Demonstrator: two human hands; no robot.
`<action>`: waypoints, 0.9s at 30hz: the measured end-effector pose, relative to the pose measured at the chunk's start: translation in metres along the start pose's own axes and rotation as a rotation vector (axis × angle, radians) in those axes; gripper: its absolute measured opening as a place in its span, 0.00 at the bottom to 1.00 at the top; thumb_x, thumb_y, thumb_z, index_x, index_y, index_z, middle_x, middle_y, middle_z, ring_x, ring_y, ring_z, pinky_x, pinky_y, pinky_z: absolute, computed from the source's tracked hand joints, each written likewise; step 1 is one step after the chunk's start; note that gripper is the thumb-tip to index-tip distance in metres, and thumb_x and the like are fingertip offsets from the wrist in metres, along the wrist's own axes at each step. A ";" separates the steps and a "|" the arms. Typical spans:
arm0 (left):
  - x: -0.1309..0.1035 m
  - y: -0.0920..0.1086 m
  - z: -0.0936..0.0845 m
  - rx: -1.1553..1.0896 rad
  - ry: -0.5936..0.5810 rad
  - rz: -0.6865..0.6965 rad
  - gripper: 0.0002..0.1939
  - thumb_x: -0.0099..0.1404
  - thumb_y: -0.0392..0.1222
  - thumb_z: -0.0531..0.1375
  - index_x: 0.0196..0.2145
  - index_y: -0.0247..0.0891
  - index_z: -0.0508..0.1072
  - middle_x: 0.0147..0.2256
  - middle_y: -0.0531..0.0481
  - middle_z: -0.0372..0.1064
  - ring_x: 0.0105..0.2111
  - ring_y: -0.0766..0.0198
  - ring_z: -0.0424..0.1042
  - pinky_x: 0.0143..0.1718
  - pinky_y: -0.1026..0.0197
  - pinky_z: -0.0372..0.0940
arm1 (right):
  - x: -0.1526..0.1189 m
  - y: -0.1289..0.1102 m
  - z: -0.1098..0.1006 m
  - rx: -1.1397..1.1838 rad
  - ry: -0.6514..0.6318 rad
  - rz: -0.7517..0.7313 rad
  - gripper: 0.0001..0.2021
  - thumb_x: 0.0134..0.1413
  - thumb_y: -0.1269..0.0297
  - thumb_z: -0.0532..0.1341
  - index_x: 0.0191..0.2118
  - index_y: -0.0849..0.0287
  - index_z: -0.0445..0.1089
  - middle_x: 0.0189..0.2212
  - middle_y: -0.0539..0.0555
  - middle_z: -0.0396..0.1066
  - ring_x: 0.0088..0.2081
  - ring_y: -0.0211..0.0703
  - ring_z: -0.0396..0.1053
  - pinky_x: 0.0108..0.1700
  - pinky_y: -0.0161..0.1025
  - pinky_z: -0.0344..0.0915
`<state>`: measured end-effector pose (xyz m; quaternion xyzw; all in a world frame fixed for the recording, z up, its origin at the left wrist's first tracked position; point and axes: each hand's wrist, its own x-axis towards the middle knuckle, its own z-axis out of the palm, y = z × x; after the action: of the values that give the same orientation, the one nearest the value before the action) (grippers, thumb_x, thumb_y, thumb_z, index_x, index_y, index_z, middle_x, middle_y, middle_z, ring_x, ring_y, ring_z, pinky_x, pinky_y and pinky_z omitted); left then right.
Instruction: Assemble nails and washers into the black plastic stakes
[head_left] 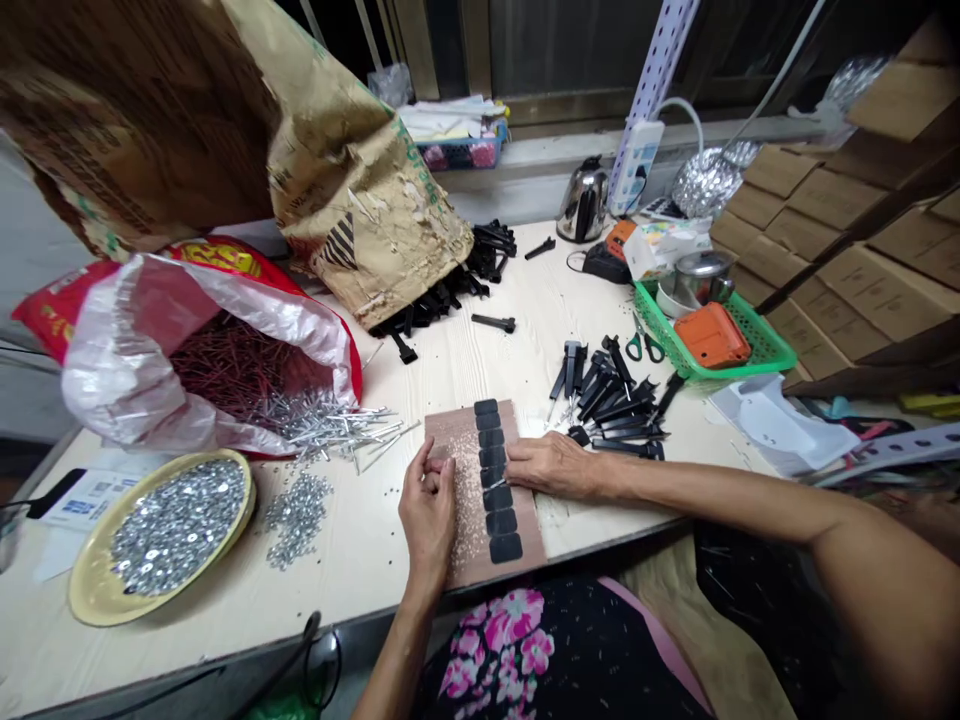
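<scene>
Head view: board (pixel 457 500) lies at the table's (pixel 225 620) near edge, its long axis running from the near edge away toward the far edge. A row of black pads (pixel 495 478) runs down the board along that same axis, between the two hands. Left hand (pixel 429 510) rests on the board's left part, fingers curled, thumb and forefinger pinched on something too small to tell. Right hand (pixel 551 465) lies flat at the board's right edge, fingertips touching the pad row; it is the nearer hand to the pads. Black parts (pixel 611 400) lie just beyond the right hand. Plate (pixel 90 590) of small metal pieces sits at the near-left corner.
</scene>
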<state>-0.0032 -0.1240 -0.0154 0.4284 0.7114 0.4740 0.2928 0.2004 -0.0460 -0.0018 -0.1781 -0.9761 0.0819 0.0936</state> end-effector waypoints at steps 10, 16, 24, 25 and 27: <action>0.003 -0.010 -0.009 0.015 0.000 -0.046 0.32 0.59 0.56 0.56 0.57 0.36 0.64 0.32 0.47 0.69 0.29 0.62 0.68 0.33 0.60 0.64 | 0.009 0.057 -0.077 -0.248 -0.334 0.429 0.02 0.50 0.67 0.62 0.28 0.56 0.72 0.30 0.54 0.71 0.34 0.44 0.68 0.34 0.37 0.54; 0.003 -0.016 -0.006 -0.037 0.046 -0.049 0.32 0.59 0.59 0.56 0.55 0.36 0.66 0.32 0.46 0.69 0.28 0.62 0.69 0.29 0.62 0.64 | 0.116 0.117 -0.076 -0.207 -0.175 0.737 0.13 0.62 0.67 0.50 0.39 0.60 0.72 0.42 0.61 0.71 0.45 0.48 0.67 0.40 0.39 0.58; 0.013 -0.006 -0.006 0.160 0.116 0.341 0.24 0.66 0.44 0.51 0.60 0.45 0.59 0.43 0.42 0.70 0.41 0.58 0.72 0.39 0.57 0.68 | 0.160 0.115 -0.049 -0.074 -0.214 0.781 0.13 0.57 0.67 0.57 0.47 0.65 0.66 0.41 0.65 0.71 0.41 0.48 0.70 0.37 0.39 0.62; 0.023 0.000 -0.007 0.235 0.116 0.471 0.26 0.66 0.40 0.51 0.61 0.47 0.56 0.50 0.42 0.68 0.49 0.55 0.68 0.47 0.53 0.66 | 0.159 0.104 -0.050 -0.020 -0.229 0.721 0.14 0.55 0.64 0.59 0.47 0.63 0.66 0.39 0.61 0.72 0.38 0.45 0.70 0.36 0.37 0.62; 0.045 0.009 -0.011 0.379 0.093 0.610 0.30 0.65 0.34 0.50 0.63 0.46 0.52 0.57 0.44 0.61 0.60 0.50 0.55 0.57 0.45 0.56 | 0.158 0.084 -0.056 0.236 -0.321 0.525 0.14 0.51 0.60 0.63 0.43 0.59 0.68 0.34 0.53 0.73 0.33 0.40 0.71 0.32 0.32 0.62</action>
<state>-0.0301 -0.0872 -0.0032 0.6457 0.6386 0.4181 0.0207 0.0948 0.0964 0.0605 -0.3965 -0.8829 0.2429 -0.0659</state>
